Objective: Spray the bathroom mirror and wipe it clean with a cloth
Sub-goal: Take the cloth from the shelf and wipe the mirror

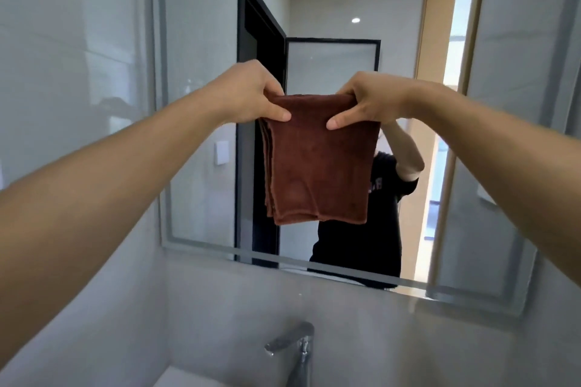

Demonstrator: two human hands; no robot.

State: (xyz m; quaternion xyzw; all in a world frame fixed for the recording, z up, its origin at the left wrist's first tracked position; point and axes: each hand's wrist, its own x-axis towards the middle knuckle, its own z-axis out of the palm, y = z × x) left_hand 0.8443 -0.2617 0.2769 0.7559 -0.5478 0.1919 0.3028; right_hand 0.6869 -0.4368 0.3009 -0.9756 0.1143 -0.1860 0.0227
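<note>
- Nearest, at 6 o'clock, a shiny tap (290, 344) leans over the white sink (185, 378). I cannot see if anything is in the sink.
- Higher, the left hand (248, 94) and right hand (371, 102) each pinch a top corner of the folded brown cloth (317, 166), thumbs in front, fingers curled behind.
- The cloth hangs down long toward 6 o'clock, both hands equally near it.
- Farthest, straight behind the cloth, is the mirror (201, 104). I think wiping comes next. No spray bottle shows.
</note>
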